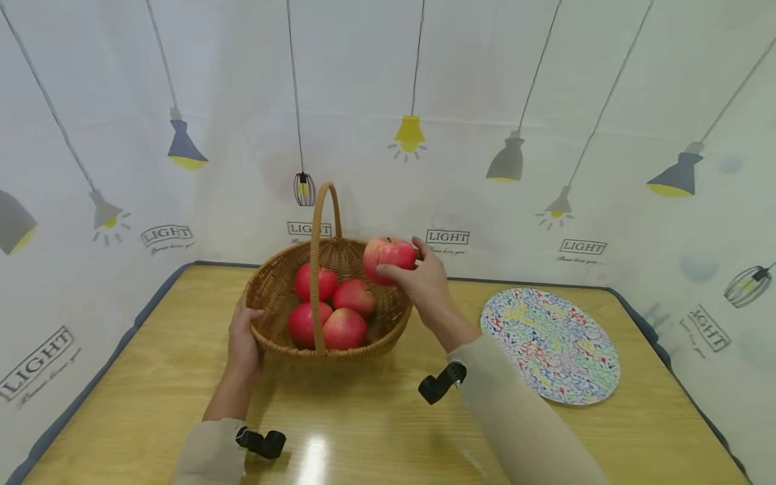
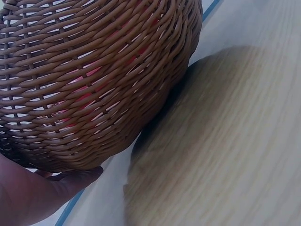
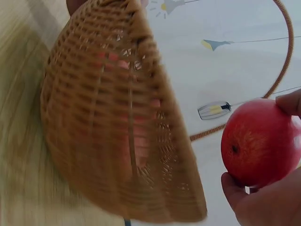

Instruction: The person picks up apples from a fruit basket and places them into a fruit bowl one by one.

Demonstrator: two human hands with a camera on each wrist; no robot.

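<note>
My right hand (image 1: 427, 286) grips a red apple (image 1: 388, 259) over the right rim of a wicker basket (image 1: 267, 337). In the right wrist view the apple (image 3: 256, 146) sits between thumb and fingers, apart from the basket wall (image 3: 103, 117). At the basket's left side, my left hand (image 1: 244, 337) holds the rim, its thumb near the edge. The left wrist view has this hand (image 2: 42, 193) against the woven side (image 2: 94, 94); some of its fingers are hidden. Several more red apples (image 1: 345, 329) lie inside the basket, under its arched handle (image 1: 316, 256).
A round mat (image 1: 552, 347) with a multicoloured squiggle pattern lies on the wooden table (image 1: 351, 431) to the right. Behind and beside the table hangs a pale cloth (image 1: 364, 67) printed with lamps. Each wrist bears a small black device (image 1: 261, 442).
</note>
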